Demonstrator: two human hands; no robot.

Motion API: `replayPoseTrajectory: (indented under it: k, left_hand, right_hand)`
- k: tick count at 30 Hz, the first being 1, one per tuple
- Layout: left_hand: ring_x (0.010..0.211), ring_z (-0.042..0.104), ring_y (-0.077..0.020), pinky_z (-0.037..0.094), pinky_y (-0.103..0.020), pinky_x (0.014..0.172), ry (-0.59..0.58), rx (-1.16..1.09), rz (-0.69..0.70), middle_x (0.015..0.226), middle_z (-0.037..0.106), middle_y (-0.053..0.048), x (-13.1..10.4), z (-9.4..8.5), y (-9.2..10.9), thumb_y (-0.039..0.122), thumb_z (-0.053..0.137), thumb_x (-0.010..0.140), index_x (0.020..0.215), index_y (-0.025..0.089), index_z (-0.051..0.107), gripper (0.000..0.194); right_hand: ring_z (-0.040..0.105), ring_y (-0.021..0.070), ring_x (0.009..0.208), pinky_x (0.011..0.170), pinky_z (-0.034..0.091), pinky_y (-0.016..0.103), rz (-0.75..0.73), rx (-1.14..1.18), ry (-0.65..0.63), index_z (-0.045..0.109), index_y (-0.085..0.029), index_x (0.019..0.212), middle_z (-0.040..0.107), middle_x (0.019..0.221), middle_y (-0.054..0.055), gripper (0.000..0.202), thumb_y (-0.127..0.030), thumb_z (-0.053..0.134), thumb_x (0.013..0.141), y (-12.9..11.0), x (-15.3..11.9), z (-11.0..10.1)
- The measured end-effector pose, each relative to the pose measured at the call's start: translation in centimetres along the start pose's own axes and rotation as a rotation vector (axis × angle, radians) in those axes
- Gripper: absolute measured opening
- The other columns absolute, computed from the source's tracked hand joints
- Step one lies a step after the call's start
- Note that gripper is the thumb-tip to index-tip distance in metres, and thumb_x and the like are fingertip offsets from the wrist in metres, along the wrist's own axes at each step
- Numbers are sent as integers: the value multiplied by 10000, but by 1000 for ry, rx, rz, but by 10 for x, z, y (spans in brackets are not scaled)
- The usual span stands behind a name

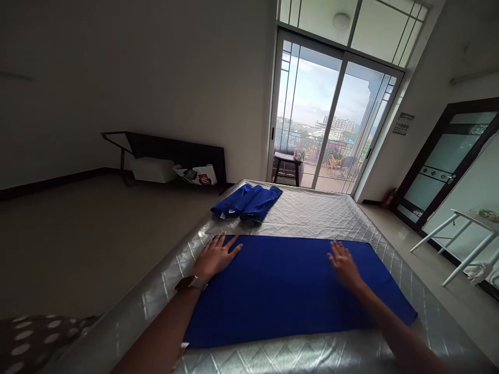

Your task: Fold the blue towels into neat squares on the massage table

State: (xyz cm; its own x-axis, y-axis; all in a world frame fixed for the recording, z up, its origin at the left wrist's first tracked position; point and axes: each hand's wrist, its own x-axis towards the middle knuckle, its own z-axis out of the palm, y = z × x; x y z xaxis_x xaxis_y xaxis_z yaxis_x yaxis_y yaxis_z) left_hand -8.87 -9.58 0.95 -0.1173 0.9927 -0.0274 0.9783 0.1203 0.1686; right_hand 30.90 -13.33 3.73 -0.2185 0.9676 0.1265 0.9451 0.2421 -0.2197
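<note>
A silver quilted cover fills the lower centre of the frame, below a sliding glass door at upper right. On the cover, across the lower centre, lies a spread blue cloth. The left hand rests palm down at its upper left edge, fingers splayed, gripping nothing. The right hand, slightly blurred, appears laid on its upper right part, fingers extended, also holding nothing.

The step in hand is judged to be smoothing. Flat palms, light and even pressure, and strokes from the middle outward should serve best. Both hands should work evenly, since the glossy cover may let the cloth skid. The corners merit a check before the hands lift.

Materials, by size: the cover is shiny, stitched in diamonds and wrinkled towards its far end. The cloth is matt, thin-looking and roughly four-sided, with a slanting right side; its layers cannot be counted. Two blue fabric bundles, loosely rolled, lie side by side near the frame's centre. A wristband circles the left wrist. Small white labels show on the bundles.
</note>
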Motion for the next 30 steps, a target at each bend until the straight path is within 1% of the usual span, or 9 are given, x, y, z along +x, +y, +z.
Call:
replayPoseTrajectory:
  k: [2,5,8,11,14,19,22,26,30]
  left_hand:
    - [1533,199,-308,178,-503,1230,-1,3,12,1660,221,-147,1,1,-1,611,272,992,1587,229,272,707]
    - [1531,207,-312,170,-496,1232,-9,6,18,1664,207,-145,1,1,-2,630,268,984,1586,231,275,722]
    - [1531,207,-316,180,-502,1229,-13,7,17,1668,202,-134,1,0,-3,637,265,980,1587,240,274,725]
    - [1537,183,-311,180,-516,1227,-15,1,27,1667,208,-133,-1,-1,-2,626,257,985,1587,245,274,713]
    - [1539,175,-314,163,-514,1232,0,-15,24,1664,218,-136,-2,-2,0,622,266,984,1581,234,297,714]
    - [1534,189,-328,194,-532,1221,36,-26,15,1660,247,-120,0,5,-2,620,263,981,1575,241,320,707]
    - [1536,188,-324,202,-539,1218,45,-43,22,1660,254,-106,3,8,-4,634,237,981,1576,257,318,710]
    - [1532,197,-334,218,-540,1209,11,-59,33,1664,225,-137,7,-3,-5,583,219,1005,1580,222,312,685]
    - [1529,181,-362,207,-545,1212,-13,-52,80,1656,210,-175,-11,-18,-2,545,268,1019,1586,162,281,684]
  right_hand:
    - [197,261,1534,1244,190,483,-55,7,-89,314,-138,1575,285,1634,112,638,-472,244,1036,-26,-5,11]
    - [173,228,1537,1258,154,445,-153,40,-188,262,-149,1588,239,1643,68,701,-561,200,1024,-59,-14,26]
    - [180,246,1534,1264,133,461,-125,55,-195,275,-133,1581,240,1640,71,732,-586,202,1011,-56,-24,24]
    - [209,232,1526,1263,142,431,2,2,-145,310,-197,1577,271,1628,47,684,-553,199,1004,-8,-38,11]
    - [218,221,1522,1254,182,418,168,-90,-111,342,-234,1570,286,1622,33,660,-518,229,984,65,-59,-2]
    - [201,238,1529,1245,212,457,403,-181,-121,252,-50,1580,246,1648,96,764,-487,189,957,167,-91,-10]
    - [198,234,1530,1242,214,452,411,-211,-126,263,-26,1571,251,1646,113,751,-445,175,954,189,-100,-7]
    - [250,249,1517,1227,251,460,360,-221,-64,354,-37,1539,314,1622,133,732,-447,203,952,194,-100,0]
    - [323,248,1491,1207,292,471,360,-218,-2,405,-84,1521,378,1596,131,717,-461,220,940,198,-96,7]
